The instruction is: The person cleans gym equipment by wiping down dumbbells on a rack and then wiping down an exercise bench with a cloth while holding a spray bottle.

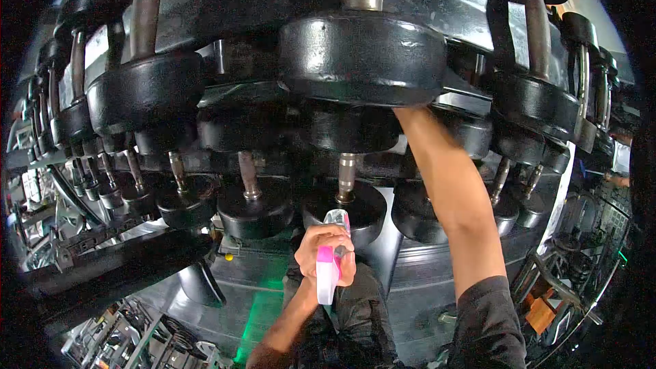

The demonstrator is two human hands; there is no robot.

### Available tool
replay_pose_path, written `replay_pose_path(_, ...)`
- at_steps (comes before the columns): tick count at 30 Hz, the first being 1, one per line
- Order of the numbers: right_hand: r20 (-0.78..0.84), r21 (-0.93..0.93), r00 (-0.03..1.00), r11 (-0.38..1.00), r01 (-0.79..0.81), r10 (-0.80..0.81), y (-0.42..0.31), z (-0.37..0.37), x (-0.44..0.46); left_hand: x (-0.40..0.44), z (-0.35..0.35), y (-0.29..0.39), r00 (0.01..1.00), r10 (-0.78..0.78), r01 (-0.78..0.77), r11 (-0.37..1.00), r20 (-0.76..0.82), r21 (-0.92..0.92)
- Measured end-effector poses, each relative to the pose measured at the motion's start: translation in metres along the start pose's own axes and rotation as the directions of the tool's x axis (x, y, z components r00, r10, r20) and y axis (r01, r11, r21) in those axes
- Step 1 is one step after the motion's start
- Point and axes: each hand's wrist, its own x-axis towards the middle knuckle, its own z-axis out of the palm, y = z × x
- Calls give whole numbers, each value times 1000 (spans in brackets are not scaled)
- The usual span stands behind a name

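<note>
My left hand (324, 254) is wrapped around a spray bottle (328, 275) with a pink and white trigger head and a clear body, held low in front of my legs. My right forearm (447, 178) reaches up and forward, and the wrist passes behind the lower head of a large black dumbbell (362, 58) on the upper rack. That dumbbell head hides my right hand and its fingers, so whether they touch or grip anything does not show. Just beyond the spray bottle is a lower-tier dumbbell (347, 178) with a metal handle.
More black dumbbells line both tiers, including one at upper left (147, 92) and one at upper right (536, 102). A padded black bench (123, 273) stands at left above the grey floor (236, 287). Gym machines (140, 335) fill the lower left edge.
</note>
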Motion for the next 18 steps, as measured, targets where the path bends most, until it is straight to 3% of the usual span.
replay_pose_path(11,11,34,998,998,-56,56,23,-12,-14,2,6,-3,990,94,-98,995,-106,-31)
replay_pose_path(14,-4,0,998,998,-64,64,16,-4,-12,1,4,3,997,-37,31,997,-73,-72)
replay_pose_path(18,6,-12,997,997,-71,71,14,2,-8,3,2,0,999,10,-10,1000,-52,4)
